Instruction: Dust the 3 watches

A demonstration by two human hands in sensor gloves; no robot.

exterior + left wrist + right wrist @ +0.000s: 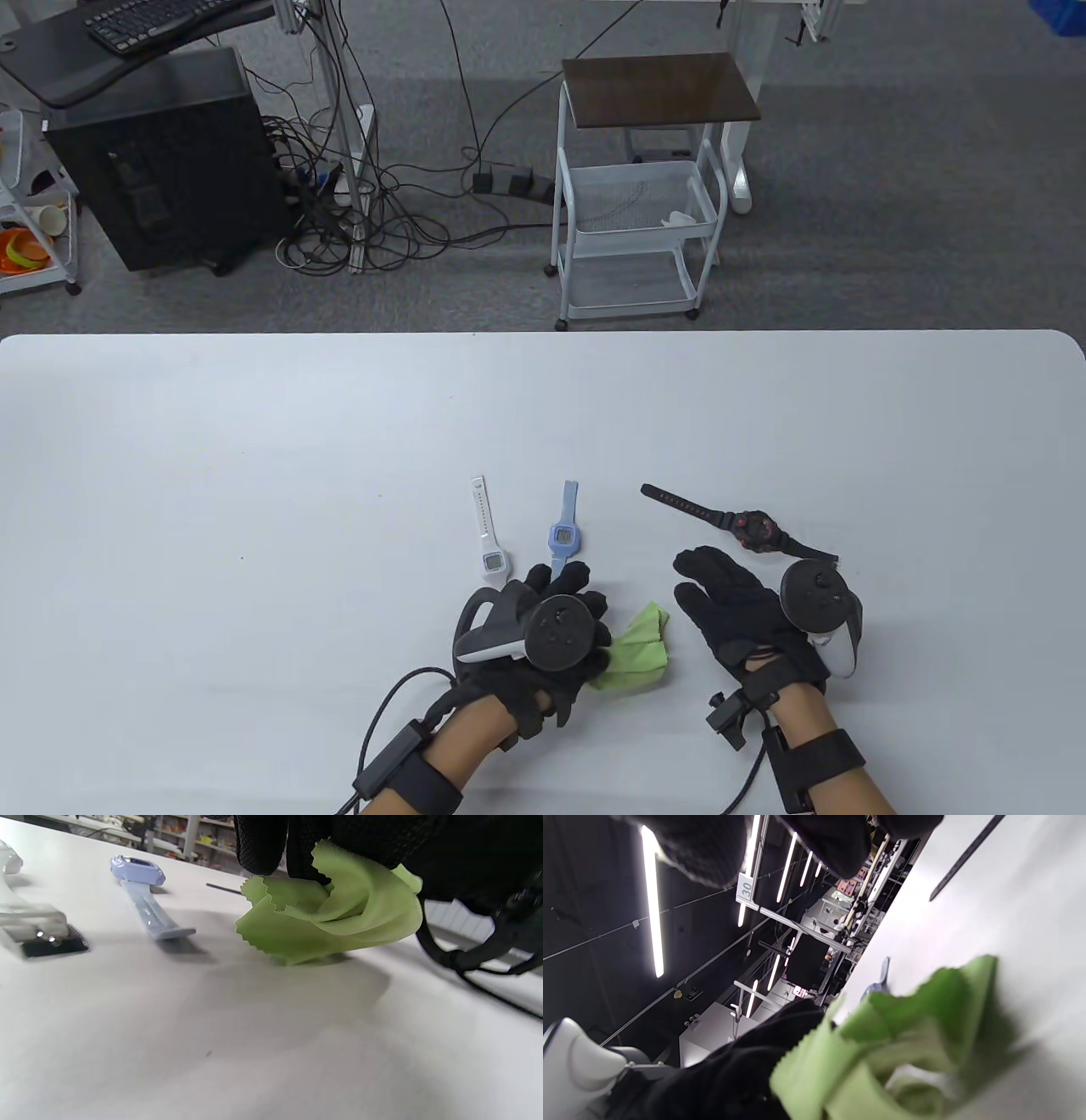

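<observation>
The left hand [543, 632] is gripping a soft green cloth [335, 912] just below the blue watch [562, 535], with the white watch [487, 535] on that watch's left. The right hand [747, 611] is hovering relaxed and empty beside the black watch [747, 526]; these light, likely slippery watches seem best held by their straps.

Bright, even light from above floods the white table [254, 509] in the table view, sharp all over, with only faint soft shadows under the two hands and straight lines bowing a little at the frame's edges. Down in the left wrist view the green cloth [335, 912] is crisp and casts a broad soft shadow, while the near tabletop and the white watch [29, 925] at the left edge go blurry. The right wrist view is tilted hard and dark, long ceiling tubes [652, 899] glare white, and the cloth up close smears out of focus.
</observation>
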